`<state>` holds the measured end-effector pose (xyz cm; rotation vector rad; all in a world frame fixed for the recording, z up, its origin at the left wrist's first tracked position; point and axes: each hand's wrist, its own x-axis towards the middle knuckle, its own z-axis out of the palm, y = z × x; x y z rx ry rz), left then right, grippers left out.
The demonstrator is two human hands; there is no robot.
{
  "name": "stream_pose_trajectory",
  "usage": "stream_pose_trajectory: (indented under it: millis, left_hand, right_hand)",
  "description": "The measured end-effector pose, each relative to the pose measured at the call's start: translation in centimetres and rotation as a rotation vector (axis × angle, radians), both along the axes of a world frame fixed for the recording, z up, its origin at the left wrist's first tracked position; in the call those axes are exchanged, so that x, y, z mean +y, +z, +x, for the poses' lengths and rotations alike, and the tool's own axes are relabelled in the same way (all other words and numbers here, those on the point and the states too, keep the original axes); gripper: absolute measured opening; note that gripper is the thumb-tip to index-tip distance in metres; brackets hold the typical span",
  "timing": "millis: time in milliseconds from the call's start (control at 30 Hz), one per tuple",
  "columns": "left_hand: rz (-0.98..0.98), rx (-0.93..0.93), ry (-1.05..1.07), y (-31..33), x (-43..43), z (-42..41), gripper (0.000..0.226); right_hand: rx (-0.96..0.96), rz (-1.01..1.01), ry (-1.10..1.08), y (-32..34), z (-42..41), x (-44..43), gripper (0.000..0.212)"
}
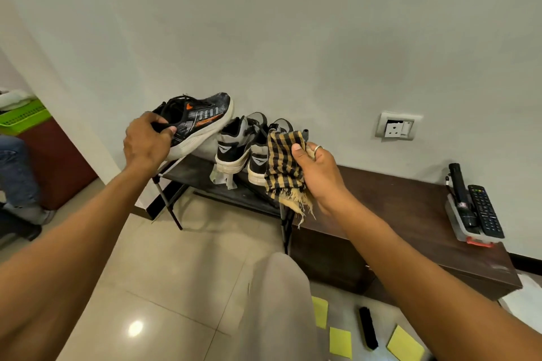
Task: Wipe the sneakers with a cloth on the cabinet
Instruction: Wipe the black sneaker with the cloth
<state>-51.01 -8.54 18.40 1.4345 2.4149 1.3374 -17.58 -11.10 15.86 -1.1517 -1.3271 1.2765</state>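
Sneaker (197, 120), black with orange, is being gripped at its heel collar by the left hand (146, 142), above the rack (193, 174). Right hand (318, 174) is clutching the checked cloth (284, 167) beside the grey pair (234, 145).

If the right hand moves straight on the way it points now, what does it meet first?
Probably the grey sneaker just behind the checked cloth that the right hand holds; depth is unclear.

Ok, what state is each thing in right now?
Black-orange sneaker: raised, toe tilted up, in left hand's grip.
Grey sneakers: standing side by side on the rack, untouched.
Checked cloth: bunched, hanging from right hand's grip.
Brush: lying on the floor.
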Motion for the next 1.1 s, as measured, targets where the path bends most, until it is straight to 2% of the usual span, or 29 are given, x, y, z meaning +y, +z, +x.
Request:
stream_pose_trajectory:
  millis: [67,167,200,267,333,467,667,800,867,1000,1100]
  left_hand:
    - [0.062,-0.002,-0.025,2.0,-1.2,1.2,0.019]
    - [0.123,0.023,-0.093,4.6,-2.7,3.6,0.017]
    - [0.136,0.026,-0.119,5.3,-3.0,4.5,0.016]
    - [0.155,0.022,-0.183,6.4,-3.4,6.6,0.014]
    - [0.157,0.012,-0.261,6.9,-3.3,9.2,0.013]
    - [0.127,-0.052,-0.399,5.8,-2.8,15.0,0.012]
    - [0.016,-0.168,-0.554,-1.1,-0.9,24.6,0.014]
    - [-0.117,-0.268,-0.608,-8.7,-0.6,30.6,0.014]
    - [-0.169,-0.292,-0.613,-12.6,-0.4,33.1,0.015]
    - [-0.279,-0.266,-0.581,-19.4,-0.3,36.0,0.016]
    - [-0.326,-0.236,-0.564,-21.6,-0.3,36.9,0.013]
  right_hand:
    - [0.011,0.015,-0.041,0.6,0.5,-0.6,0.065]
    - [0.055,0.026,-0.103,1.3,1.6,-1.3,0.035]
    - [0.073,0.024,-0.123,1.4,2.0,-1.3,0.031]
    - [0.107,0.017,-0.165,1.5,2.7,-1.2,0.033]
    - [0.137,0.029,-0.193,1.7,3.6,-1.4,0.022]
    - [0.091,0.096,-0.276,1.9,5.9,-1.7,0.020]
    - [-0.086,0.176,-0.478,-0.2,13.1,-2.4,0.021]
    - [-0.220,0.114,-0.568,-5.2,18.8,-2.0,0.037]
    - [-0.285,0.113,-0.600,-8.3,21.3,-2.0,0.038]
    - [-0.380,0.096,-0.651,-14.4,24.6,-1.8,0.046]
    - [-0.443,0.050,-0.638,-18.0,25.7,-1.4,0.048]
